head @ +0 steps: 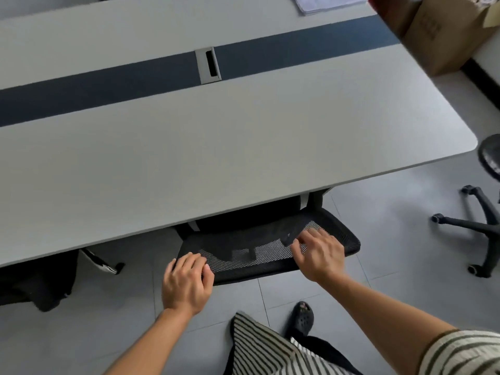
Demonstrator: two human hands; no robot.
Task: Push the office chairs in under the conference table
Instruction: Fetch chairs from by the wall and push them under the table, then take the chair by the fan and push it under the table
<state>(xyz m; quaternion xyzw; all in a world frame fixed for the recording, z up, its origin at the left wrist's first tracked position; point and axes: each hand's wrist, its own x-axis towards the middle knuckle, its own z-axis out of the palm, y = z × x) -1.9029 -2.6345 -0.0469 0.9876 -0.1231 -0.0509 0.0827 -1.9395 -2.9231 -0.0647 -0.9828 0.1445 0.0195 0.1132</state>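
A black mesh office chair (243,253) stands at the near edge of the grey conference table (216,147). Its seat is hidden under the tabletop and only its mesh backrest sticks out. My left hand (186,282) grips the left end of the backrest's top rim. My right hand (319,253) rests on the right part of the rim, fingers curled over the mesh. Another black chair (40,280) sits under the table at the left. A third chair (484,226) stands out on the floor at the right, mostly cut off by the frame.
A cardboard box (446,31) stands on the floor beyond the table's far right corner. Papers (324,2) lie at the table's far edge. A cable port (208,64) sits in the dark centre strip. My sandalled foot (303,318) is on the grey tiled floor.
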